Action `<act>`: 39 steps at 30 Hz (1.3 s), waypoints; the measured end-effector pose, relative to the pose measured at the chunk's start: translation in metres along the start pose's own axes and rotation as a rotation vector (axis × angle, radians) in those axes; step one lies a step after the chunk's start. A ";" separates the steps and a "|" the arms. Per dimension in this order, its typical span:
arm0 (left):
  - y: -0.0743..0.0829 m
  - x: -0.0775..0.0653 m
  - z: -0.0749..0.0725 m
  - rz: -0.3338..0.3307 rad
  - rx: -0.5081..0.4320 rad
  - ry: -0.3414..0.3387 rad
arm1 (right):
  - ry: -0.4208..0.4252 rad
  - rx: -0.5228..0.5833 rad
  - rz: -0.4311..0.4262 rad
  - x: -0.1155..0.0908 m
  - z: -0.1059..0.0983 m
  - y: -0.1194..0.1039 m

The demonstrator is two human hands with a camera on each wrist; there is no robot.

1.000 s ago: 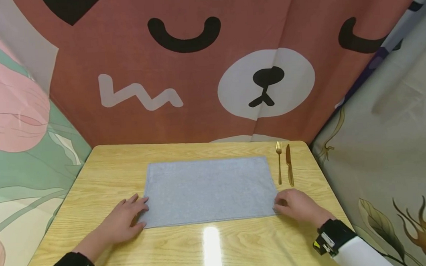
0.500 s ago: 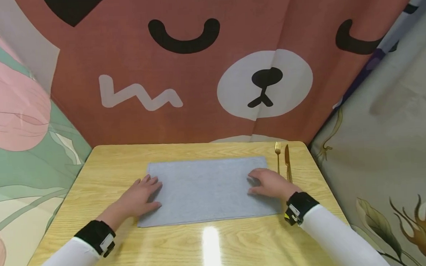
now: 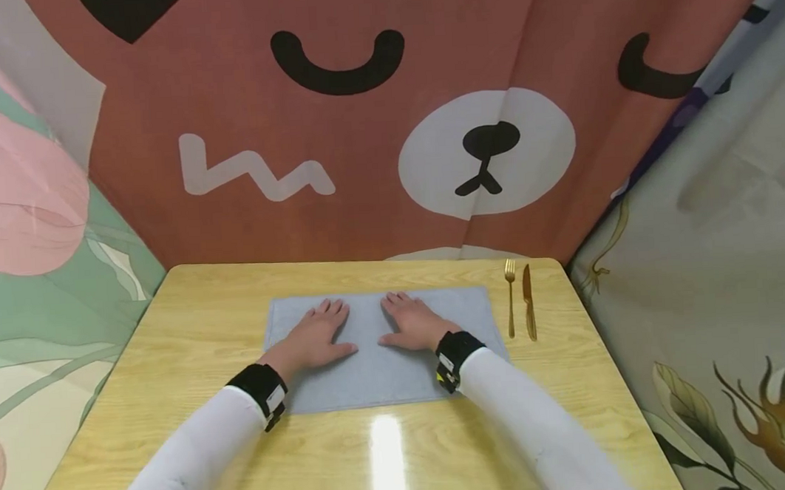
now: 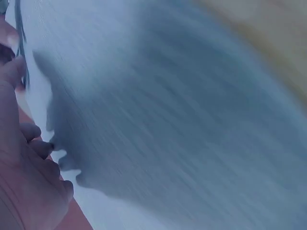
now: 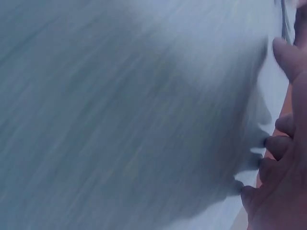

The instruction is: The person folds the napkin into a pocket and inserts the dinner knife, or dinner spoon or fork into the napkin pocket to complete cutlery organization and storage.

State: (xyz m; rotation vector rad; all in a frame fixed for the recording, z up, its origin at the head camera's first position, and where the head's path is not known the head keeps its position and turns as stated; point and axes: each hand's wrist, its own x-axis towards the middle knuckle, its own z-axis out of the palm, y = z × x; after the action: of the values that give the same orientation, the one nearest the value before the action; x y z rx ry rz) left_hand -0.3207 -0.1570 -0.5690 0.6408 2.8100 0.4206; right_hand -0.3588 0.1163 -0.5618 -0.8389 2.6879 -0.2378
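A light blue-grey cloth (image 3: 373,383), flat and rectangular, lies on the wooden table. Over its left-middle part is my left hand (image 3: 314,338), palm down with the fingers spread. My right hand (image 3: 415,323) lies just right of the cloth's middle, also palm down, its thumb pointing toward the left hand's thumb. Neither hand grips anything. In the left wrist view the fingers (image 4: 41,148) are at the left edge above the cloth, which is blurred. The right wrist view has the fingers (image 5: 278,146) at its right edge, casting a shadow on the cloth.
A gold fork (image 3: 511,298) and a gold knife (image 3: 529,302) lie side by side right of the cloth. Printed curtains (image 3: 265,229) hang behind and beside the wooden table (image 3: 198,344). A bright reflection shows near the front.
Both hands have moved inward from the cloth's left and right sides to near its middle. The right hand's curled fingers have straightened. The cloth stays about where it was.
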 end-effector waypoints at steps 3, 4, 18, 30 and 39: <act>0.010 0.017 0.001 -0.017 0.019 -0.030 | -0.023 -0.029 0.040 0.013 0.002 -0.011; 0.012 0.021 0.000 -0.028 0.007 -0.039 | -0.028 -0.031 0.051 0.015 0.002 -0.013; -0.042 0.007 0.002 -0.166 -0.027 0.004 | 0.036 0.116 0.159 -0.009 0.009 0.058; -0.072 -0.021 -0.009 -0.249 0.006 -0.018 | 0.110 0.124 0.259 -0.049 0.012 0.126; -0.084 -0.027 -0.002 -0.214 0.125 0.007 | 0.118 0.123 0.305 -0.064 0.010 0.144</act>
State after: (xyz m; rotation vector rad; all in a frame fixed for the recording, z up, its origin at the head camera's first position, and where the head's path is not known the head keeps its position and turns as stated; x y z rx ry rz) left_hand -0.3299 -0.2424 -0.5907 0.3558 2.8887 0.2084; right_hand -0.3812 0.2692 -0.5910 -0.3822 2.8288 -0.3853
